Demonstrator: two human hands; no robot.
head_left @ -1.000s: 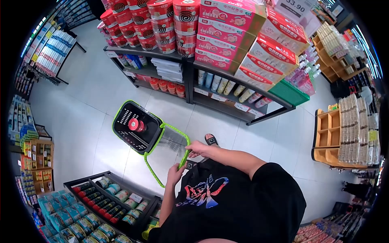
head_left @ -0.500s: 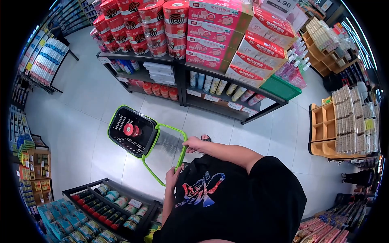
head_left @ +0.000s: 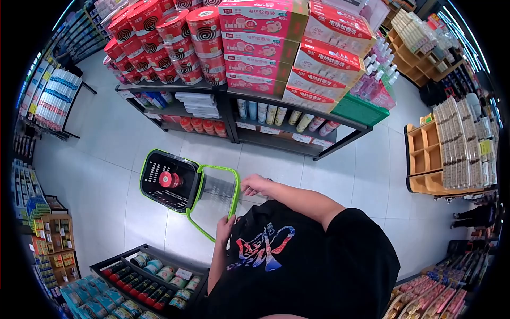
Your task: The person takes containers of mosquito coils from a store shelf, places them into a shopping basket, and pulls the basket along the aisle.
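Note:
My left hand [head_left: 226, 229] is wrapped round the lower end of the grip on a green pull handle [head_left: 236, 199]. That handle belongs to a black shopping basket [head_left: 184, 200] with a green rim, standing on the floor to the left. Inside the basket lies a red round tin [head_left: 166, 179], with what looks like another red item partly hidden against it. Just right of the handle's upper part is my right hand [head_left: 255, 184], apart from it, fingers loosely extended and nothing visible in them.
Ahead stands a dark display shelf [head_left: 234, 119] stacked with red mosquito-coil tins [head_left: 204, 26] and pink boxes [head_left: 263, 29]. A low rack of cans [head_left: 143, 282] is close at lower left. Wooden shelving [head_left: 425, 154] stands at the right. Tiled floor [head_left: 329, 186] lies between.
My right hand has come off the green handle and its fingers have loosened. My left hand keeps its hold. The view has shifted slightly, with the shelf appearing lower.

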